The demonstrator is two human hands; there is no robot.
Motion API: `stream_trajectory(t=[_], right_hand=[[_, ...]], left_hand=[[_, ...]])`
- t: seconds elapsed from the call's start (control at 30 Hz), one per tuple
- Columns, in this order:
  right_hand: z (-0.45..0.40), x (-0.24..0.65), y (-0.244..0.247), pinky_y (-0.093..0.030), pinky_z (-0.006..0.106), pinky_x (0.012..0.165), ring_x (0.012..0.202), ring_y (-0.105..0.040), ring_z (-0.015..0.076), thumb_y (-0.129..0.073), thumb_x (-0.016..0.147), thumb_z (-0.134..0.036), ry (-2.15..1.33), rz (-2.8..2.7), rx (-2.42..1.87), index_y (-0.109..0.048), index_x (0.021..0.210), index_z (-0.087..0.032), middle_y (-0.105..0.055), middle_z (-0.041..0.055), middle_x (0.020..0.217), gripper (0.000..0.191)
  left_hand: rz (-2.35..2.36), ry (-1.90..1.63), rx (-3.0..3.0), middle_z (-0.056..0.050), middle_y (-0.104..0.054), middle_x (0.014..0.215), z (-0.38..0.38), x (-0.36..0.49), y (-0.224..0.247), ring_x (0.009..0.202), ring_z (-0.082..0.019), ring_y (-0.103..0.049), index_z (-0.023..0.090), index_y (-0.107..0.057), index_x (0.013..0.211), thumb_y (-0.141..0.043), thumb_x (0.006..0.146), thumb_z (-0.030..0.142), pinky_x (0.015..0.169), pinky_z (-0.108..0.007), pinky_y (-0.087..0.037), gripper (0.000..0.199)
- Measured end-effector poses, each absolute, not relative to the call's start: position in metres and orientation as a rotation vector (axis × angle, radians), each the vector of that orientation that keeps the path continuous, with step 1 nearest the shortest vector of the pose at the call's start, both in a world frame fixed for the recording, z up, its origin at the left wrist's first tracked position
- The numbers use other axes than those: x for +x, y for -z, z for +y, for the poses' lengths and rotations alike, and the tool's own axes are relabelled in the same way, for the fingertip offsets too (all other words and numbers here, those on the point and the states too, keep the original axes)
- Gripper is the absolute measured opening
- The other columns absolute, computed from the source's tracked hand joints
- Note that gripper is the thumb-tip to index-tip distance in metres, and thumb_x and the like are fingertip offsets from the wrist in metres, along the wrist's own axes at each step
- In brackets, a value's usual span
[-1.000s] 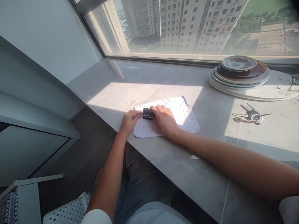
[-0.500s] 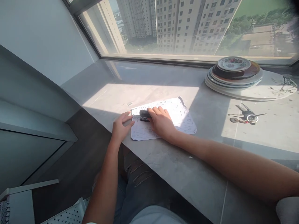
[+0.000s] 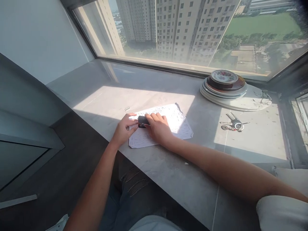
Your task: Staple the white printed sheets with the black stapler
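A black stapler [image 3: 142, 121] lies over a sheaf of printed white paper [image 3: 166, 130] on the stone sill. My right hand [image 3: 158, 128] is wrapped round its body from the right, hiding much of it. At the stapler's left end, the fingertips and thumb of my left hand [image 3: 124, 130] close in from either side and seem to touch it. What lies between those fingertips is too small to make out. Behind the paper, a small silvery strip [image 3: 127, 108], like a row of staples, rests on the sill.
To the right stands a stack of plates [image 3: 225, 85] on a large white board or platter [image 3: 258, 101]. In front of it lies a small metal propeller-like object [image 3: 234, 123]. The stone sill [image 3: 154, 160] ends in a front edge above my legs. A window [image 3: 192, 38] runs along the back.
The metal piece that stuck out of the stapler's left end no longer shows. My left hand is now closer against that end. The camera view has turned right.
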State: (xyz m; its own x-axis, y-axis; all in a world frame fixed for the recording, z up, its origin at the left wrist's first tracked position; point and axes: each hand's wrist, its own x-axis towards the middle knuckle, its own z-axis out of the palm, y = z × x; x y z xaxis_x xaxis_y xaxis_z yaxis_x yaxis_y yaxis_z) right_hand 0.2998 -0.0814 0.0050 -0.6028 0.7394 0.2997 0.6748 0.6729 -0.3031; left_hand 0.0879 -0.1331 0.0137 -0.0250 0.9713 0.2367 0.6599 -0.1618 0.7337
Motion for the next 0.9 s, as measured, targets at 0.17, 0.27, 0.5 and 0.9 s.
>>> stream_trajectory(t=[0.17, 0.27, 0.5, 0.9], right_hand=[[-0.08, 0.301, -0.007, -0.044, 0.043, 0.091, 0.107, -0.06, 0.0311, -0.055, 0.11, -0.034, -0.246, -2.508, -1.096, -0.056, 0.147, -0.022, -0.069, 0.0133, 0.12, 0.039], [-0.079, 0.303, -0.007, -0.045, 0.041, 0.089, 0.104, -0.063, 0.0299, -0.055, 0.109, -0.035, -0.264, -2.502, -1.092, -0.057, 0.147, -0.023, -0.07, 0.0125, 0.117, 0.039], [-0.059, 0.315, -0.015, -0.04, 0.033, 0.07, 0.082, -0.062, 0.0229, -0.064, 0.102, -0.038, -0.431, -2.483, -0.992, -0.064, 0.109, -0.024, -0.072, 0.0057, 0.097, 0.016], [0.018, 0.365, -0.035, -0.04, 0.031, 0.066, 0.068, -0.055, 0.0179, -0.072, 0.093, -0.048, -0.704, -2.495, -0.676, -0.065, 0.098, -0.021, -0.069, 0.0023, 0.083, 0.029]], left_hand=[[1.982, -0.968, 1.984, -0.008, -0.076, 0.125, -0.106, 0.086, 0.001, 0.121, -0.028, -0.068, 0.021, -0.074, 0.114, -0.051, 0.095, 0.016, 0.111, -0.048, -0.055, 0.031], [1.994, -0.818, 2.131, -0.009, -0.073, 0.131, -0.099, 0.089, 0.008, 0.126, -0.029, -0.064, 0.021, -0.075, 0.12, -0.049, 0.096, 0.014, 0.114, -0.049, -0.051, 0.037], [1.907, -0.787, 2.221, -0.01, -0.067, 0.145, -0.105, 0.086, 0.017, 0.135, -0.026, -0.06, 0.02, -0.072, 0.131, -0.042, 0.105, 0.017, 0.118, -0.045, -0.049, 0.04], [1.881, -0.806, 2.189, -0.006, -0.07, 0.145, -0.111, 0.086, 0.015, 0.139, -0.025, -0.061, 0.024, -0.075, 0.125, -0.042, 0.1, 0.011, 0.12, -0.047, -0.049, 0.044]])
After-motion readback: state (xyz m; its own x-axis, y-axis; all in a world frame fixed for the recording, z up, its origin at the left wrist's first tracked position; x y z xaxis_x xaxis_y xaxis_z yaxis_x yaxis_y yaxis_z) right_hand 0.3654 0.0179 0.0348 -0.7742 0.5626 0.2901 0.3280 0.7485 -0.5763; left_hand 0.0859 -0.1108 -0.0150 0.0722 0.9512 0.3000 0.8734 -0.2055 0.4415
